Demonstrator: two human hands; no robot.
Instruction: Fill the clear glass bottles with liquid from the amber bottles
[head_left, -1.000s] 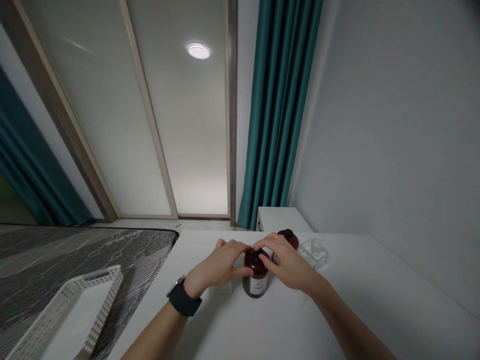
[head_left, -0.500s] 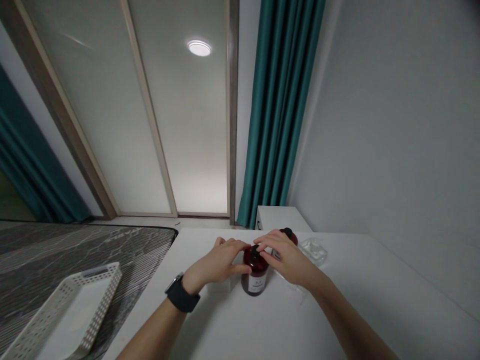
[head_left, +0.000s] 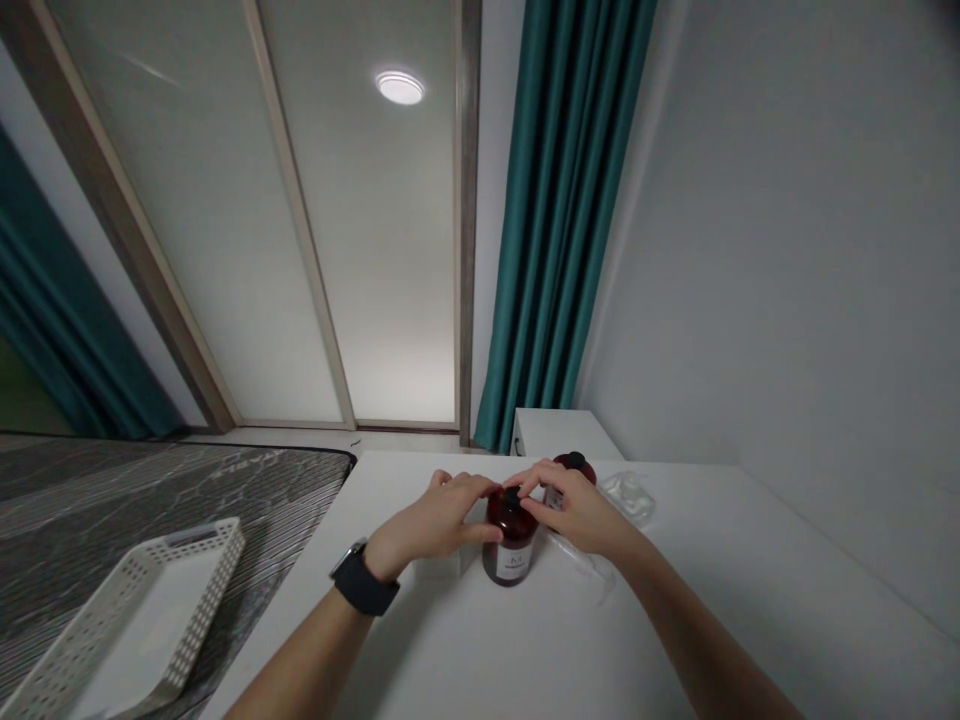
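Note:
A dark reddish-brown bottle (head_left: 510,562) with a white label and a black cap (head_left: 512,495) stands upright on the white table (head_left: 465,650). My left hand (head_left: 435,518), a black watch (head_left: 365,580) on its wrist, grips the bottle's left side between thumb and fingers. My right hand (head_left: 576,510) pinches the cap with thumb and fingertips from the right. Behind that hand stands a second dark red bottle (head_left: 586,468) with a black cap, partly hidden by it. Crumpled clear plastic (head_left: 628,497) lies beside the second bottle.
A small clear or whitish box-like thing (head_left: 439,566) sits under my left hand. At the lower left, a white perforated basket (head_left: 191,640) rests on a grey patterned surface (head_left: 67,520). Beyond the table are a white cabinet (head_left: 566,432) and a teal curtain (head_left: 559,250).
My right hand's fingers have shifted slightly and drawn closer together around the cap. My left hand keeps its place on the bottle, and the bottle stays where it was.

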